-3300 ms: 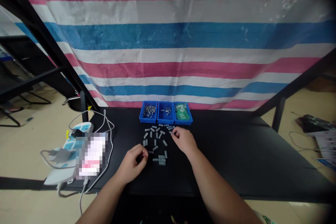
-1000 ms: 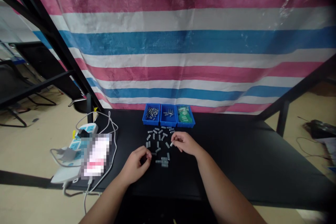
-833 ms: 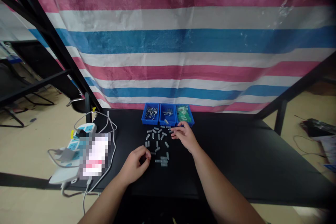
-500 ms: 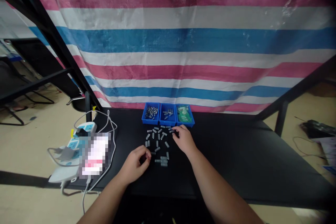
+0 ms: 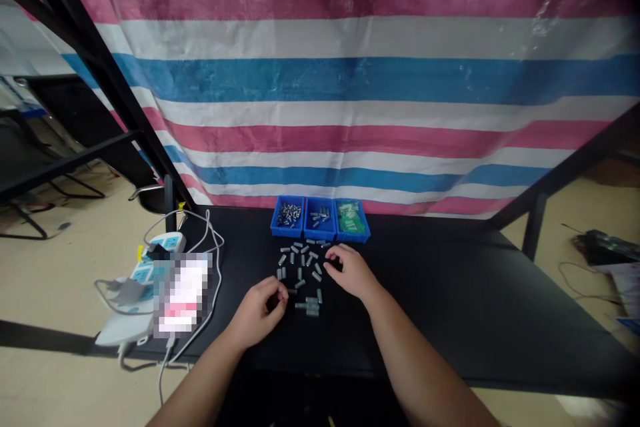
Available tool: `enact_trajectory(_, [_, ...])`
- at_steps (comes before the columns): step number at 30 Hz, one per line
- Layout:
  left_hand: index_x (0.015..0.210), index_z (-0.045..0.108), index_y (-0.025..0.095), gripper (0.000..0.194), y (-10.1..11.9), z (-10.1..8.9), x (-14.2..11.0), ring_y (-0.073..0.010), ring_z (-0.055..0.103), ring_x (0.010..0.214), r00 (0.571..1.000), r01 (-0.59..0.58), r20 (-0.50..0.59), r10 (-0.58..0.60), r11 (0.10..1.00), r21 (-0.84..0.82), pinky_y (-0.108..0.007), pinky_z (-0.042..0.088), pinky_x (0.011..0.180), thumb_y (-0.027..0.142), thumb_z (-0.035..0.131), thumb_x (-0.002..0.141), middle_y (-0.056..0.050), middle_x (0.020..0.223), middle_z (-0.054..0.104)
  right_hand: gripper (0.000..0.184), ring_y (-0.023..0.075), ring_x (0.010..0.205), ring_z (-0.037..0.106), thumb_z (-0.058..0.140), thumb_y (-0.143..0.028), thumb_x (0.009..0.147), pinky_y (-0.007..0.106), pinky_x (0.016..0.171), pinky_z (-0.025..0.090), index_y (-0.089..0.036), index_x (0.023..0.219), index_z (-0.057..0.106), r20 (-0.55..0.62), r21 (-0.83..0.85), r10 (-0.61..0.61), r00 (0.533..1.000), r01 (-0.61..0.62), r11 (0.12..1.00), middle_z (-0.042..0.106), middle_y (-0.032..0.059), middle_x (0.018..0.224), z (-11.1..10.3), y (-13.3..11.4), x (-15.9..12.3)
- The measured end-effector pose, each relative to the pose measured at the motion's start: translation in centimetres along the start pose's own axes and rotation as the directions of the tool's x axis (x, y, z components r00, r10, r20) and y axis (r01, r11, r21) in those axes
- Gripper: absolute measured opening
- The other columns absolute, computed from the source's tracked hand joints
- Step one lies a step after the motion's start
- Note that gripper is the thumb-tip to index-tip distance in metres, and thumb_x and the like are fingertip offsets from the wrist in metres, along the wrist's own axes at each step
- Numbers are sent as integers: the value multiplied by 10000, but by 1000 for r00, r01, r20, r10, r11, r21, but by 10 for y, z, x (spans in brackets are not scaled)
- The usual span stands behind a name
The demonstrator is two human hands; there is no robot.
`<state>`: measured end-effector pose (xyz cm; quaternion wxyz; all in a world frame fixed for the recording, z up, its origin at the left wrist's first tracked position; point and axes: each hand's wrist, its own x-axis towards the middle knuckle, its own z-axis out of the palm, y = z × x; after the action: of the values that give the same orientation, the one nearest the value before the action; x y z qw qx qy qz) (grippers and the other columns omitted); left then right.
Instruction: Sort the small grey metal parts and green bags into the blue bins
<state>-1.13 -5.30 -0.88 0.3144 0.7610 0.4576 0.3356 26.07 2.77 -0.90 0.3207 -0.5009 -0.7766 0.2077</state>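
Many short silvery metal cylinders lie loose on the black table, in front of three blue bins. My left hand rests at the near left of this scatter, its fingers curled and the thumb bent in. One dark cylinder shows right at its fingertips; whether it is gripped is unclear. On the right side, my right hand hovers low with thumb and index finger apart, and nothing shows between them. Two cylinders lie side by side just left of its thumb. Nearer to me, several cylinders sit close together.
The left blue bin contains small shiny metal parts, the middle one several cylinders, the right one green-and-white items. At left are a power strip, white cables and a blurred-out screen. Striped sheeting hangs behind.
My right hand has drawn slightly down and toward me from the cylinders near the bins. A cylinder from its fingertips now lies beside another one. My left hand stays put.
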Motion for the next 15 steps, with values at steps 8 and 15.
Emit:
enact_trajectory(8, [884, 604, 204, 92, 0, 1, 0, -163, 598, 797, 1000, 10, 6, -10, 1000, 0, -269, 454, 732, 143, 536, 894, -26, 853, 609, 73, 184, 808, 605, 726, -248, 792, 295, 752, 429, -224, 855, 698, 100, -106, 18, 995, -7, 994, 642, 5, 807, 13, -12, -1])
enact_trajectory(15, [873, 599, 204, 94, 0, 1, 0, -163, 595, 795, 1000, 13, 12, -13, 1000, 0, -267, 452, 725, 144, 531, 897, -28, 851, 608, 25, 172, 803, 601, 655, -221, 849, 289, 751, 461, -219, 873, 647, 62, 97, -17, 998, 11, 995, 637, 23, 871, 14, -12, 1])
